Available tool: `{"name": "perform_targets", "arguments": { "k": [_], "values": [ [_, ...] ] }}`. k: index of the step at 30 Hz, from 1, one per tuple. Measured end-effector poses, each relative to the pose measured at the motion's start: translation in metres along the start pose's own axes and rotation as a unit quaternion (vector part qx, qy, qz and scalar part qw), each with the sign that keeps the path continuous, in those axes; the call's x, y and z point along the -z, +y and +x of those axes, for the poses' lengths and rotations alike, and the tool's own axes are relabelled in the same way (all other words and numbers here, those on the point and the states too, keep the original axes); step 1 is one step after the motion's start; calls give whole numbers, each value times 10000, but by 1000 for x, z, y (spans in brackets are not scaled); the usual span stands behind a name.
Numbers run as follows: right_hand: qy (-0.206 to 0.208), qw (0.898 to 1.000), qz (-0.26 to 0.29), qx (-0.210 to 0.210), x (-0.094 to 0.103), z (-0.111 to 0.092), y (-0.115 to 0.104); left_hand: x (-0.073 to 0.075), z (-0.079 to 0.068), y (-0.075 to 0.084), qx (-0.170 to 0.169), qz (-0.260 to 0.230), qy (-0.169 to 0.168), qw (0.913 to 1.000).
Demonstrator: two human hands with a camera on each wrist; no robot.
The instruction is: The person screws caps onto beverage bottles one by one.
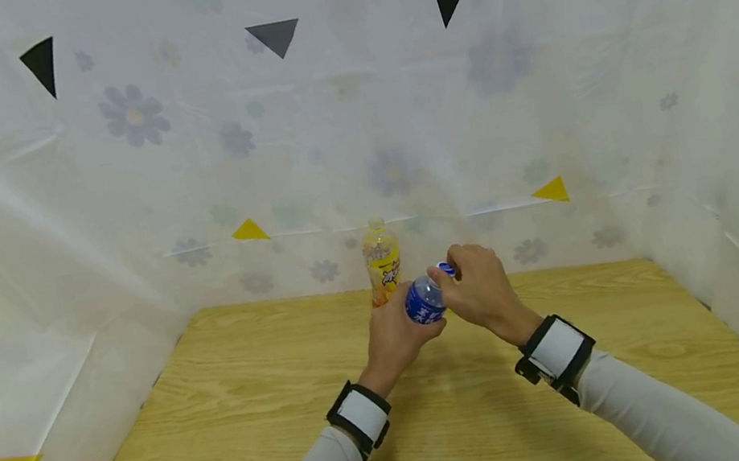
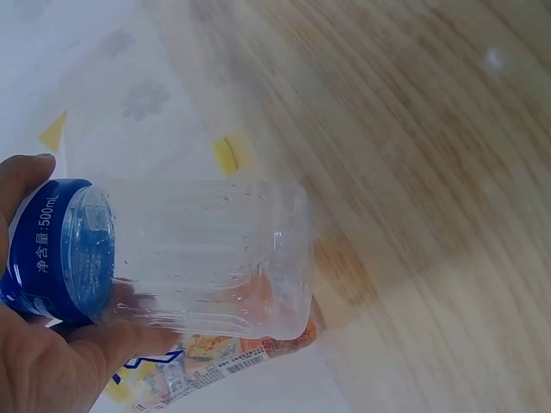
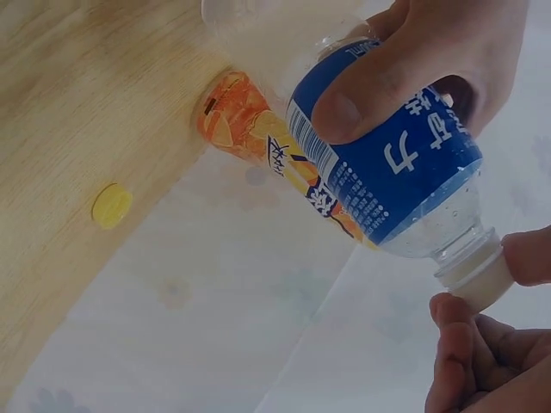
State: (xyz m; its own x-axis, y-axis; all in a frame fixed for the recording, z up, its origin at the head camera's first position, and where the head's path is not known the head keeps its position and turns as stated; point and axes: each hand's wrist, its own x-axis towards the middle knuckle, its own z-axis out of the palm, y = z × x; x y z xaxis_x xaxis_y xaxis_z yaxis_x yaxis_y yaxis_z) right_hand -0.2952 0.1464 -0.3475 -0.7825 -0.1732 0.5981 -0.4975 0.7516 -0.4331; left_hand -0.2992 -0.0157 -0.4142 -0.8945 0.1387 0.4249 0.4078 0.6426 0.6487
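My left hand (image 1: 393,334) grips a clear plastic bottle (image 3: 353,146) round its blue label, and the bottle leans with its neck to the right. At the neck, my right hand (image 1: 483,286) pinches the cap (image 3: 482,280) between thumb and fingers. The cap's side looks whitish in the right wrist view. Droplets cling inside the bottle's clear lower part (image 2: 207,258). Just behind the left hand stands a drink bottle (image 1: 383,255) with a yellow and orange label and a bare neck. A yellow cap (image 3: 112,206) lies on the table near the back edge.
The wood-grain table (image 1: 239,415) ends at a pale, flower-printed plastic sheet (image 1: 351,119) behind it. Similar sheeting rises at both sides. Black, grey and yellow triangles (image 1: 250,231) are stuck on the sheeting.
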Motion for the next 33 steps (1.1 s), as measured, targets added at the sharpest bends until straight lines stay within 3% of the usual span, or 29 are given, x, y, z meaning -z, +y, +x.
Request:
{"name": "perform_targets", "arguments": {
  "k": [10, 13, 18, 25, 33],
  "values": [
    [-913, 9936, 1, -665, 11, -1, -9, 1, 0, 0, 49, -27, -43, 10000],
    [-1064, 9924, 122, -608, 15, 0, -12, 2, 0, 0, 18, -59, -52, 10000],
    [-1119, 9923, 361, -378, 17, 3, -13, 3, 0, 0, -28, -1, 10, 10000],
    [-1141, 9908, 574, -442, 17, 2, -14, 4, 0, -2, -82, 35, 5, 10000],
    [-925, 9936, 582, -301, 15, 2, -17, 7, -2, -3, -69, -61, 11, 10000]
  ]
}}
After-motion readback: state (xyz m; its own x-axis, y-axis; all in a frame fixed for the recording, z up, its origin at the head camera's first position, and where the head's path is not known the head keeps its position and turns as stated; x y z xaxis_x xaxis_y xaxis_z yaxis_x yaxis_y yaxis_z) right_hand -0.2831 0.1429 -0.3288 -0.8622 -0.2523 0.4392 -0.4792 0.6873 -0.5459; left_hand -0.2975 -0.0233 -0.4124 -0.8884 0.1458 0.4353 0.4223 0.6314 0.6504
